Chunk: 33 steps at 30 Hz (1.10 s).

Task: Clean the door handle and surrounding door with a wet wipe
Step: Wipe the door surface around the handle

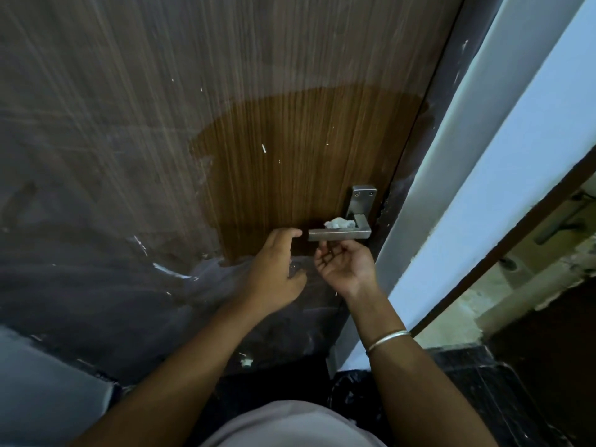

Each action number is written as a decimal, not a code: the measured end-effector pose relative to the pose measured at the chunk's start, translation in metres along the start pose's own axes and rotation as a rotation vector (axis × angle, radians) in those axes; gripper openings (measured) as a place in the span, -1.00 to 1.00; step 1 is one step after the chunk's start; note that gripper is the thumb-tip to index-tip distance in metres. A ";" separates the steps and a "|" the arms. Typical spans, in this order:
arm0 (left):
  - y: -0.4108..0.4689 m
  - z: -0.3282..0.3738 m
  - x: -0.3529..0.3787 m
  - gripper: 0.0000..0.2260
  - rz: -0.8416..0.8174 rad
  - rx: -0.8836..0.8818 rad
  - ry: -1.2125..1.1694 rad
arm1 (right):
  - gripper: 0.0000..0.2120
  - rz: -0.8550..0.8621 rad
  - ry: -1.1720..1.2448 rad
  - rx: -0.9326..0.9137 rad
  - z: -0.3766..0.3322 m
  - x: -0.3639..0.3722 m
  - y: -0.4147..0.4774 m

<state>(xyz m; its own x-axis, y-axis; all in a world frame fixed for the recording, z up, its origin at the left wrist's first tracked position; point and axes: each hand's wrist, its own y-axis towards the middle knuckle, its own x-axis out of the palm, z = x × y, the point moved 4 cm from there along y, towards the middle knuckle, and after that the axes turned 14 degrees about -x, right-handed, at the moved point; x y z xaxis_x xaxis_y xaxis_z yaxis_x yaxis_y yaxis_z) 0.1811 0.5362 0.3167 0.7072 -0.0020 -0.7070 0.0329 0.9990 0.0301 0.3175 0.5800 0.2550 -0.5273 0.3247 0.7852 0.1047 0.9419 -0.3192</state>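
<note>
A square steel door handle (338,234) on its back plate (363,198) sits at the right edge of a wood-grain door (290,150). A crumpled white wet wipe (338,223) rests on top of the lever, near its neck. My left hand (277,269) is just left of the lever's free end, fingers apart, index fingertip close to the tip. My right hand (346,266) is under the lever, palm up, fingers curled loosely and touching its underside. Neither hand holds the wipe.
A dusty protective film (96,221) covers most of the door, peeled away around the handle and hanging torn below it. The white door frame (483,172) runs along the right. Beyond it lie a tiled floor (477,301) and a dark threshold (467,366).
</note>
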 end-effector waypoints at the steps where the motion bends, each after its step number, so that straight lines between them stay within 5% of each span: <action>1: 0.000 -0.001 -0.001 -0.44 0.004 -0.004 0.001 | -0.80 -0.003 -0.033 -0.004 0.001 -0.002 -0.002; 7: -0.001 -0.002 -0.002 -0.44 0.005 -0.017 0.013 | -0.77 0.230 -0.042 -0.078 0.002 -0.023 -0.015; 11: 0.003 -0.001 0.001 -0.44 -0.013 -0.001 -0.018 | -0.88 0.273 -0.130 -0.406 -0.026 -0.032 -0.014; 15: 0.004 0.001 0.007 -0.43 -0.042 0.015 -0.040 | -0.93 0.185 -0.897 -1.033 -0.070 0.002 -0.035; 17: 0.003 0.005 0.010 -0.43 -0.049 0.024 -0.041 | -0.84 0.062 -1.444 -1.177 -0.078 0.023 -0.036; 19: 0.003 0.007 0.010 -0.43 -0.050 0.022 -0.039 | -0.75 -0.041 -1.964 -1.091 -0.075 0.033 -0.028; 21: 0.004 0.008 0.009 -0.43 -0.050 0.018 -0.036 | -0.69 -0.039 -2.232 -0.939 -0.067 0.039 -0.025; 33: 0.008 -0.010 -0.003 -0.43 -0.012 0.005 -0.050 | -0.59 -0.061 -2.344 -1.016 -0.061 0.053 -0.021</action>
<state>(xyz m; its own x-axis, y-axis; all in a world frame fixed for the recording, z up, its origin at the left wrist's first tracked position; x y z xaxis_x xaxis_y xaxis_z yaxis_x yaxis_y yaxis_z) 0.1727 0.5450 0.3119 0.7410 -0.0161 -0.6713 0.0449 0.9987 0.0255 0.3391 0.5828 0.3358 -0.0869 0.3960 -0.9141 -0.1336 0.9047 0.4046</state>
